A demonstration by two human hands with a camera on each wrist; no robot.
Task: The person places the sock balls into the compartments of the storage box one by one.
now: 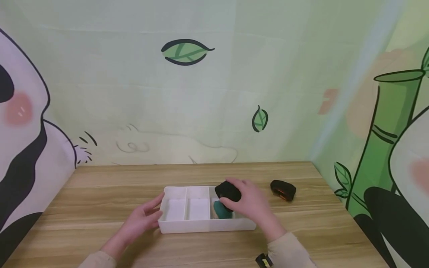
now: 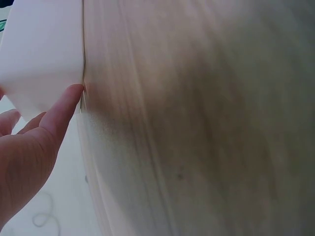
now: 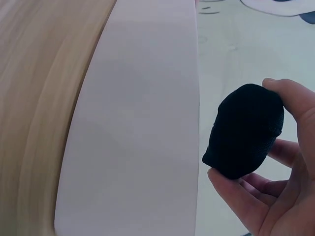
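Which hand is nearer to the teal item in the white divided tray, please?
The right hand is nearer, holding a black bundle close to the teal item. The left hand touches the white divided tray at its opposite end.

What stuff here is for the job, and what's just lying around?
In the job, it seems:
Black rounded fabric bundle, in the right hand
White rectangular divided box, touched by the left hand
Teal rounded bundle, inside the box

Lying about for now:
Black-and-orange rounded bundle, untouched on the brown wooden table; it might belong too
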